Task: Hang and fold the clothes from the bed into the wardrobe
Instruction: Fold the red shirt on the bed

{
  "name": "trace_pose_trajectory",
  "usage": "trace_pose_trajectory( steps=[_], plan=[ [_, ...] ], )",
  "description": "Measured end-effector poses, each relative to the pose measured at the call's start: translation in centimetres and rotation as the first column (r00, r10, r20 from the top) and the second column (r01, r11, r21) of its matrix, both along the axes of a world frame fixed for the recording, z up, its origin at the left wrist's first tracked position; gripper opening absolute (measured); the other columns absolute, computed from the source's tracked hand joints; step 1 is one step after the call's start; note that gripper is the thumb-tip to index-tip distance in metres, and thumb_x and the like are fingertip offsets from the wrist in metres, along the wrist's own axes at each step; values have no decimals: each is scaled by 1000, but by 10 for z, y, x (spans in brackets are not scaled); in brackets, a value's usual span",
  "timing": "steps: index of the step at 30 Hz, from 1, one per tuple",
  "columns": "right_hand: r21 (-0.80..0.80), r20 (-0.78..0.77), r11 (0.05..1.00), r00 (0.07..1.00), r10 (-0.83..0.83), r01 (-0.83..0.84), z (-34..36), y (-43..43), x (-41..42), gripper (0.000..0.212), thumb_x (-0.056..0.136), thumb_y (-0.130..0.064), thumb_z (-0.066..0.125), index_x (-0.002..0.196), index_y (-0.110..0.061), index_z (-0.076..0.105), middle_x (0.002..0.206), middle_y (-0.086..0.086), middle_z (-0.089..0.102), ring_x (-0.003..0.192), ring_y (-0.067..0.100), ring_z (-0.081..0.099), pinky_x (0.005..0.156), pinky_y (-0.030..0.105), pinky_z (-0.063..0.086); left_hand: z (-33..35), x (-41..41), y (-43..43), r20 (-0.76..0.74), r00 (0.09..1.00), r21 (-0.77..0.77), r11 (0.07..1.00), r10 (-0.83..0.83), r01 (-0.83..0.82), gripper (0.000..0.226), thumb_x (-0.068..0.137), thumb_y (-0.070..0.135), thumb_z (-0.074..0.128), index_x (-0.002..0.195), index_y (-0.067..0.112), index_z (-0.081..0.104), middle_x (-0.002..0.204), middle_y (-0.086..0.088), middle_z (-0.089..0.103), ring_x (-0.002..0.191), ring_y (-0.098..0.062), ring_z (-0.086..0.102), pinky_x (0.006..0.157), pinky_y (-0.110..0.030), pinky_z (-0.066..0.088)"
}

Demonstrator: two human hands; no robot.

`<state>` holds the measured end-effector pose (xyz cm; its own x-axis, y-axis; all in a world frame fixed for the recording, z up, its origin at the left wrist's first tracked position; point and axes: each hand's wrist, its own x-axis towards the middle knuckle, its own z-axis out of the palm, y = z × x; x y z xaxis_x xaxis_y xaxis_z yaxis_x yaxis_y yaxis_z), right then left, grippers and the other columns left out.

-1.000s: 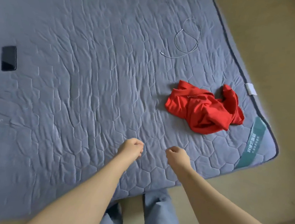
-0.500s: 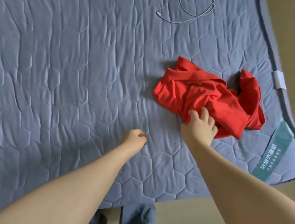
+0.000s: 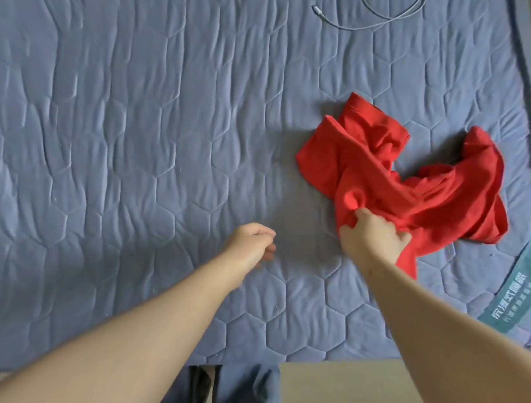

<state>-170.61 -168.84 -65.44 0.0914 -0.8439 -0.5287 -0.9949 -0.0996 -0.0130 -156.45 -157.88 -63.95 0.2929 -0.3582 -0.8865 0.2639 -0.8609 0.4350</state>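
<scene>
Red crumpled garment (image 3: 450,198) bunched in right hand (image 3: 373,236), on quilted mattress (image 3: 136,125); left hand (image 3: 249,241) loosely curled, empty.

Broad open room runs across the left and middle of the blue-grey quilted bed (image 3: 129,131), with only a crumpled red cloth garment (image 3: 425,196) at right and a thin white cable (image 3: 343,27) beyond it.

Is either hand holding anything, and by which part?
The right hand holds the red garment, its grip on a bunched fold at the near edge. The left hand holds nothing.
</scene>
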Motion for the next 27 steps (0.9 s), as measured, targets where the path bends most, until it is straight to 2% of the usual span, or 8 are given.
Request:
trace_pose_trajectory(
  steps=[3,9,15,19,22,24,25,27],
  plan=[
    [153,159,988,987,-30,5,6,55,18,29,85,-27,49,112,-23,59,112,9,63,112,28,54,96,39,26,11,16,17,-26,995,41,995,95,-94,18,94,11,42,89,21,56,75,2,59,65,-9,57,60,-22,40],
    [428,297,904,944,-140,-1,25,155,56,33,80,-24,52,112,-30,58,107,0,65,110,24,54,94,36,26,33,66,72,32,974,104,969,223,-225,19,95,8,38,94,19,54,76,0,58,66,-11,56,63,-23,39],
    [592,408,791,904,-129,-155,44,206,99,29,80,-16,53,105,-24,65,94,-1,68,101,24,60,86,29,42,40,98,127,88,955,181,938,285,-296,23,95,6,35,100,16,55,76,-2,58,67,-12,56,62,-24,39],
    [526,439,850,863,-251,-21,45,196,106,31,84,-11,52,108,-20,69,111,1,69,105,20,60,86,20,39,35,104,144,95,954,170,940,284,-297,23,94,3,38,100,14,56,76,-1,59,67,-13,57,62,-25,40],
    [431,430,878,808,-403,208,43,178,101,30,83,-9,48,103,-21,67,87,-2,68,81,17,57,65,21,34,29,93,135,82,962,154,950,261,-271,19,94,8,40,95,18,56,77,1,59,66,-11,57,61,-24,40],
    [404,415,877,802,-430,261,40,167,96,30,83,-8,46,103,-19,65,72,-10,58,75,15,52,64,23,33,20,81,123,50,965,146,954,256,-261,13,94,16,44,94,20,56,79,2,59,66,-12,57,61,-25,42],
    [405,408,877,807,-427,259,37,163,94,29,83,-8,46,104,-18,64,72,-11,55,76,14,52,65,23,33,15,75,117,30,966,152,954,258,-260,10,94,23,47,95,20,56,83,1,59,69,-13,57,62,-26,43],
    [410,388,880,828,-405,239,32,158,90,29,85,-8,46,106,-18,63,79,-8,56,78,13,51,65,23,33,2,64,105,-16,963,173,949,269,-263,31,89,39,53,109,16,55,99,-1,56,83,-19,55,66,-31,46]
  ],
)
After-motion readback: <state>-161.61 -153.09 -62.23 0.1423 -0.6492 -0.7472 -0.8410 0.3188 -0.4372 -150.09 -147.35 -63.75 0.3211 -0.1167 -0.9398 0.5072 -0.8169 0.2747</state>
